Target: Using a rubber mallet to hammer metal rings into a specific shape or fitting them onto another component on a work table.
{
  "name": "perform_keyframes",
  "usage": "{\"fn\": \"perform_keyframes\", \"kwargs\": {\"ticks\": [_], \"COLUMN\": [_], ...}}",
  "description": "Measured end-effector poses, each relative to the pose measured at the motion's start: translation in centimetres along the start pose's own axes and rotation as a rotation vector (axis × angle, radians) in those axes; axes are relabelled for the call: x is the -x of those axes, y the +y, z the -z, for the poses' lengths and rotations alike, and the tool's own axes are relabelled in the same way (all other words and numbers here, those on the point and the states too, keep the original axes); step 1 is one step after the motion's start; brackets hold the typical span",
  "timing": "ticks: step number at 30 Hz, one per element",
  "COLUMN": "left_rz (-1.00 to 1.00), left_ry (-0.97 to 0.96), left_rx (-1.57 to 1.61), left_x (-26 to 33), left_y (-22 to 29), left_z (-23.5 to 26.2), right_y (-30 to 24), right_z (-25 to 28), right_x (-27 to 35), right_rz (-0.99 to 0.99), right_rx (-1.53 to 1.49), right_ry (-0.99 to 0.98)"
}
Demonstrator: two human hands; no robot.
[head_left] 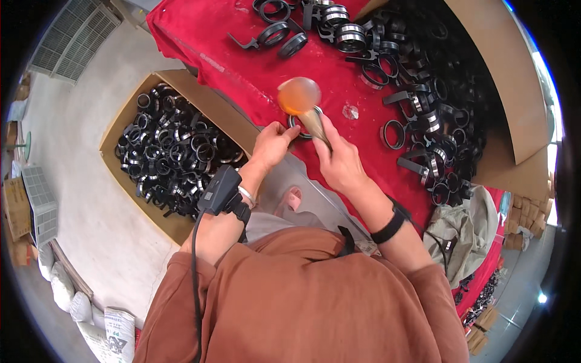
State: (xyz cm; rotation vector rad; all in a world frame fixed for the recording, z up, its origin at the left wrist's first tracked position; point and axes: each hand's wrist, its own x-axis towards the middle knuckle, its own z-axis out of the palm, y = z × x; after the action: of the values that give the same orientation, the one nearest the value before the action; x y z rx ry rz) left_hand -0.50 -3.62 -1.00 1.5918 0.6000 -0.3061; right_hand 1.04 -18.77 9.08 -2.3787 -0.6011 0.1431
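Note:
My right hand (339, 160) grips the wooden handle of a mallet whose orange head (298, 95) is blurred above the table. My left hand (273, 144) pinches a black ring part (301, 127) flat on the red cloth (242, 66), just below the mallet head. A black device is strapped to my left wrist, and a black band sits on my right wrist.
A large heap of black ring clamps (423, 91) covers the table's right side, backed by cardboard (502, 78). Finished rings with metal inserts (342, 30) lie at the far edge. An open cardboard box (172, 148) of black rings stands on the floor at left.

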Motion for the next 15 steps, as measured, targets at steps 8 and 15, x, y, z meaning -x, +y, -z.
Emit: {"fn": "perform_keyframes", "kwargs": {"ticks": [8,15], "left_rz": [-0.033,-0.048], "left_ry": [0.016,0.012], "left_rx": [-0.132,-0.127], "left_x": [0.3,0.3], "left_y": [-0.6,-1.1], "left_z": [0.1,-0.1], "right_y": [-1.6,1.7], "right_z": [4.8,3.0], "right_x": [-1.4,-0.4], "right_rz": [0.034,-0.036], "right_rx": [-0.221,0.135], "right_ry": [0.133,0.029]}}
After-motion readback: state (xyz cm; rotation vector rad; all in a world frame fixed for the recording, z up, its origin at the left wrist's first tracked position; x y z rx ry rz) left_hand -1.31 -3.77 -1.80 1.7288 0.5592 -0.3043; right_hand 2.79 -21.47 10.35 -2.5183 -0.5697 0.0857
